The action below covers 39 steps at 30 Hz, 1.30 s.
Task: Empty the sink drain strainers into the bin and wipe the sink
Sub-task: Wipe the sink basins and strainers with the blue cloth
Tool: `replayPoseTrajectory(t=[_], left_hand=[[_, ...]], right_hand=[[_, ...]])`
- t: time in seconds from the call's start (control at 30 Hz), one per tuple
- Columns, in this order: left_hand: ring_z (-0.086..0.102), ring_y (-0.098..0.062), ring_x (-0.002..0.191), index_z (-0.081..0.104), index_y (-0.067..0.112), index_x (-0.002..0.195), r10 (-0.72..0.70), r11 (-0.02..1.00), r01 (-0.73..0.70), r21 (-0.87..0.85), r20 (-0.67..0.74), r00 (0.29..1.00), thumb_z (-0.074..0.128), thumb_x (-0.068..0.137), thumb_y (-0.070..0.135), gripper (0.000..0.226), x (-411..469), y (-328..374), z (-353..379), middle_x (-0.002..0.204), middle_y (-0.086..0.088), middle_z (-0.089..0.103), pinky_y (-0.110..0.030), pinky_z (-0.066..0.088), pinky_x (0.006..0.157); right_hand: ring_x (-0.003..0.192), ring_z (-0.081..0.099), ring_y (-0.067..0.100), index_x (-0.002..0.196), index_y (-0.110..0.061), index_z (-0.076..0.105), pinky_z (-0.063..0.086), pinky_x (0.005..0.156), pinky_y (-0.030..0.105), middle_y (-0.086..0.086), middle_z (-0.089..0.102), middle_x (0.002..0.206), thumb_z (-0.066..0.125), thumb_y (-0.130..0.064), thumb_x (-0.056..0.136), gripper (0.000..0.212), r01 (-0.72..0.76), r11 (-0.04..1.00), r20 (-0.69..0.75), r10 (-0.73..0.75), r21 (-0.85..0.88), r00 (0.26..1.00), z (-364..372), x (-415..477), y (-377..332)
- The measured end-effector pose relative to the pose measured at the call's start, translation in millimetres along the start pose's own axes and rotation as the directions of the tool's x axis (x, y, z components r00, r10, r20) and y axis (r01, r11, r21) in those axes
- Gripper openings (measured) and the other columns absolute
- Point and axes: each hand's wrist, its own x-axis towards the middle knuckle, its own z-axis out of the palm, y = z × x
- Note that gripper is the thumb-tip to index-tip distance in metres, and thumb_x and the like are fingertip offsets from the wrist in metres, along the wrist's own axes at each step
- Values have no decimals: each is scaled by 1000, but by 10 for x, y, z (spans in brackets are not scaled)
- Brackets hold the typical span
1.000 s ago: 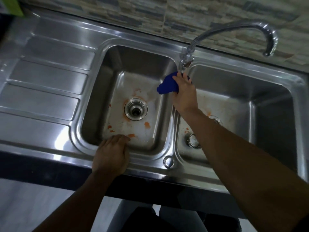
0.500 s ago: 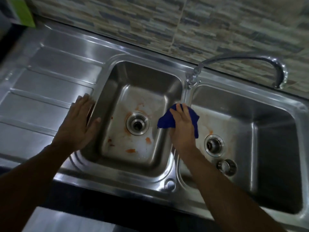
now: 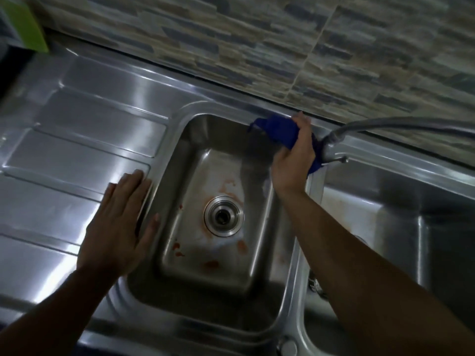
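Wiping the sink (image 3: 195, 111) far rim with a blue cloth (image 3: 280, 132) clutched in the right hand (image 3: 293, 160), left hand (image 3: 118, 219) splayed flat, orange stains (image 3: 210, 264) still soiling the left basin.

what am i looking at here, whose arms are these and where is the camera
The camera is worn on a person's head and looks down, so the two bare arms are that person's own. There is no machine.

Below them is a steel double sink set against a tiled wall, with a ribbed draining board on the left. The left hand lies flat and empty on the edge of the left basin. The right hand grips a blue cloth at the basin's back rim, next to the tap.

The left basin's floor has orange stains around its round drain. The right basin is mostly hidden behind the right arm.
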Motion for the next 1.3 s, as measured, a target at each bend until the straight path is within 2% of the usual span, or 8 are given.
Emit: replayPoseTrajectory(t=[0.13, 0.3, 0.43, 0.63, 0.8, 1.0, 1.13, 1.3], left_hand=[[12, -17, 157, 30, 13, 157, 0, 1000, 0, 21, -15, 1000, 36, 96, 55, 74, 4, -7, 12, 167, -5, 22, -29, 2, 129], [14, -18, 157, 31, 12, 156, 15, 1000, -15, 28, -14, 1000, 33, 98, 54, 71, 6, -44, 16, 167, -5, 22, -31, 3, 129], [15, -16, 156, 35, 11, 155, 22, 1000, -22, -5, -33, 999, 35, 99, 46, 66, 11, -27, -7, 165, -7, 26, -37, 9, 129], [21, -20, 155, 38, 9, 153, 46, 997, -50, -55, -77, 996, 35, 101, 39, 60, -1, -38, 2, 164, -9, 31, -48, 19, 127], [20, -20, 156, 36, 9, 155, 53, 998, -55, -26, -78, 996, 33, 103, 38, 59, -23, -13, 3, 165, -10, 28, -46, 16, 128], [11, -17, 157, 19, 13, 160, 7, 998, -11, -57, -64, 998, 32, 104, 38, 63, -441, -252, -91, 169, -6, 14, -46, 14, 128], [17, -27, 156, 21, 9, 159, -114, 980, 133, 146, -130, 985, 25, 105, 38, 61, -804, -466, -167, 168, -13, 18, -52, 17, 126], [10, -28, 157, 20, 4, 158, -275, 954, 282, 97, -82, 958, 17, 106, 37, 62, -826, -490, -172, 168, -17, 13, -49, 14, 127]], right_hand=[[149, 27, 20, 139, -6, 55, 13, 114, 3, 16, 38, 158, 51, 23, 82, 64, 76, 997, 41, -76, 12, 996, 373, -12, -196], [152, 25, 26, 138, -8, 58, 24, 123, 28, 14, 39, 158, 57, 20, 84, 61, 276, 960, 384, -269, 38, 883, 942, -5, -730], [151, 28, 24, 140, -10, 56, 21, 122, 29, 12, 40, 158, 60, 17, 84, 62, 332, 941, 532, -315, 66, 786, 1017, 114, -849], [140, 46, 19, 143, -22, 51, 38, 116, 30, -1, 47, 154, 63, 13, 74, 78, 318, 908, 356, -212, -272, 910, 274, 115, -260], [108, 64, 29, 134, -23, 52, 51, 85, 36, 7, 66, 123, 64, 1, 76, 64, 252, 867, 270, -143, -430, 952, 73, 94, -304], [102, 67, 29, 130, -16, 60, 47, 79, 29, 12, 72, 111, 58, -1, 86, 46, 267, 914, 287, -178, -306, 941, 531, 58, -817], [114, 61, 27, 140, -20, 54, 48, 96, 34, 9, 63, 131, 57, 1, 86, 58, 401, 895, 485, -267, -195, 833, 1018, -269, -1174], [131, 52, 32, 142, -10, 51, 52, 102, 44, 11, 50, 147, 67, 5, 82, 65, 408, 912, 546, -323, -38, 773, 1043, -1205, -1195]])
